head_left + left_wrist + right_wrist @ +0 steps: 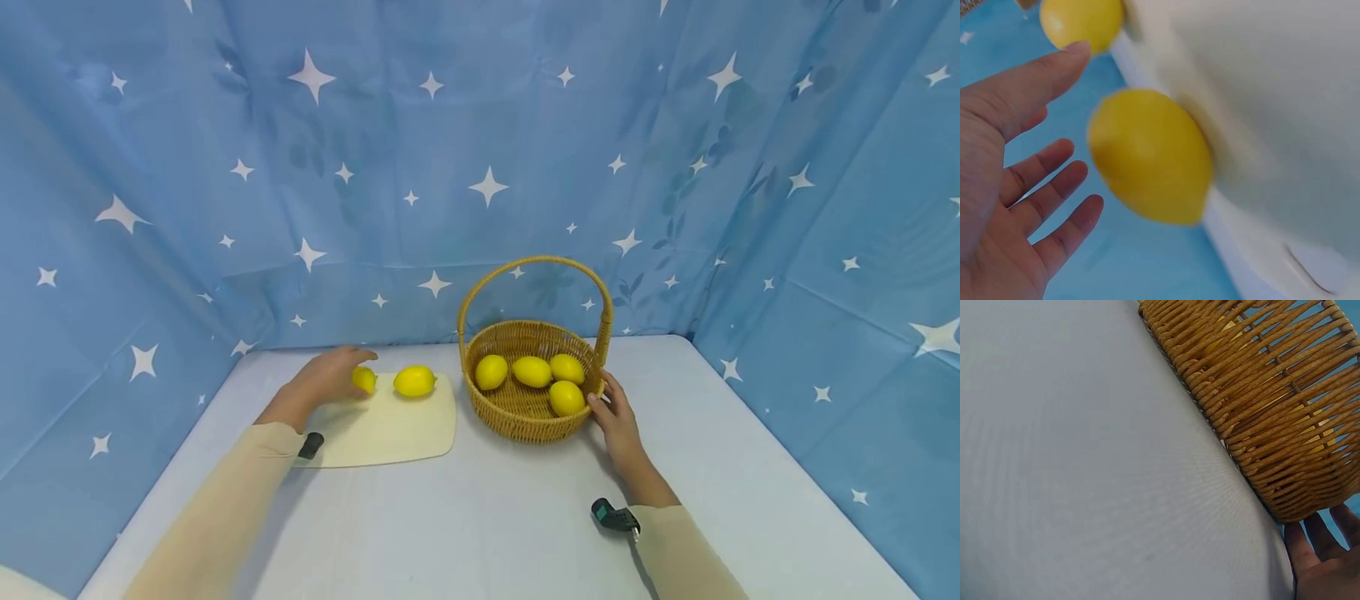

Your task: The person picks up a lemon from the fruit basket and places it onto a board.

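Note:
In the head view my left hand (pixel 330 377) reaches over the left part of a cream cutting board (pixel 397 429), beside a lemon (pixel 364 380). Its fingers are spread and the thumb stands apart, with a gap to the lemon (pixel 1150 156) in the left wrist view. A second lemon (pixel 415 381) lies to the right on the board. My right hand (pixel 618 421) holds the right side of a wicker basket (pixel 525 429), thumb at the rim and fingers along the outer wall. Several lemons (pixel 532 372) lie inside the basket.
A tall arched handle (pixel 535 259) rises over the basket. White cloth covers the table (pixel 450 533), and blue curtains (pixel 420 167) with white stars close it off at the back and sides. Dark wrist devices (pixel 615 515) show at both sleeves.

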`<state>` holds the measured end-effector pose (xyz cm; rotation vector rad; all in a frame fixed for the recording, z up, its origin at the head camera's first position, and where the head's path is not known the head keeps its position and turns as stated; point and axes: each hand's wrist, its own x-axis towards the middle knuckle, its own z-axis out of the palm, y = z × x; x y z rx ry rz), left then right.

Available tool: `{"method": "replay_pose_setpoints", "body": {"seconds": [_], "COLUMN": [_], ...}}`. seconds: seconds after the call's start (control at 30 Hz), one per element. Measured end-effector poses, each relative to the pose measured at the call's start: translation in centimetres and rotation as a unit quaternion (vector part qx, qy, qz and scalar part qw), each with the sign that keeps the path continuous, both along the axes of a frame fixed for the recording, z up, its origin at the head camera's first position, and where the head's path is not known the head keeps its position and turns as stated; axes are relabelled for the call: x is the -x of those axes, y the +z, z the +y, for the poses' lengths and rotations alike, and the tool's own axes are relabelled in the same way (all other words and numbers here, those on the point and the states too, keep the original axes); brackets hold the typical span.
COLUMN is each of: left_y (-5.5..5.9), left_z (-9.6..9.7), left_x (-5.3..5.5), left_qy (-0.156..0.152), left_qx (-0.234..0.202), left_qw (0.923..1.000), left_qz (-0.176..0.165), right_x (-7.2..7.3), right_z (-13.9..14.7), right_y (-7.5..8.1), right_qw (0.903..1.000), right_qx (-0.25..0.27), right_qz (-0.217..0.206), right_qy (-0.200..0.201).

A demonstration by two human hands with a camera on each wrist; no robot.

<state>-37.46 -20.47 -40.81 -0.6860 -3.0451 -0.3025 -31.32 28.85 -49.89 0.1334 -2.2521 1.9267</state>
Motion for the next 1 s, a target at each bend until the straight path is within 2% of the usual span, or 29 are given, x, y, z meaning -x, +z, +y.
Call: {"method": "replay_pose_setpoints", "body": {"seconds": [0.17, 0.27, 0.4, 0.53, 0.63, 0.77, 0.87, 1.0], "left_y": [1.1, 1.5, 1.8, 1.7, 1.4, 1.3, 1.2, 0.8], "left_z": [2.5, 4.3, 6.8, 8.9, 10.4, 12.5, 14.2, 16.7], "left_x": [-1.1, -1.5, -2.1, -2.8, -3.3, -3.8, -4.0, -3.8], "left_qy": [-0.036, -0.066, -0.112, -0.149, -0.171, -0.2, -0.223, -0.237], "left_qx": [-0.011, -0.024, -0.043, -0.052, -0.056, -0.056, -0.059, -0.054], "left_qw": [0.999, 0.9964, 0.99, 0.9824, 0.9776, 0.9716, 0.9658, 0.9619], "left_qz": [0.025, 0.048, 0.075, 0.099, 0.109, 0.113, 0.118, 0.126], "right_x": [-0.2, -0.8, -1.7, -2.0, -1.8, -0.8, 0.0, 0.1], "right_z": [-0.1, -0.3, -0.7, -0.9, -1.0, -0.7, -0.2, 0.1], "right_y": [0.7, 1.7, 2.8, 2.9, 2.7, 1.7, 0.6, 0.0], "right_qw": [0.9998, 0.9998, 0.9998, 0.9998, 0.9997, 0.9996, 0.9997, 1.0], "right_qx": [0.014, 0.014, 0.01, 0.01, 0.01, 0.018, 0.019, 0.006], "right_qz": [-0.013, -0.008, 0.0, -0.002, -0.002, -0.007, -0.006, -0.002], "right_qy": [0.004, 0.012, 0.017, 0.02, 0.021, 0.02, 0.014, 0.001]}}
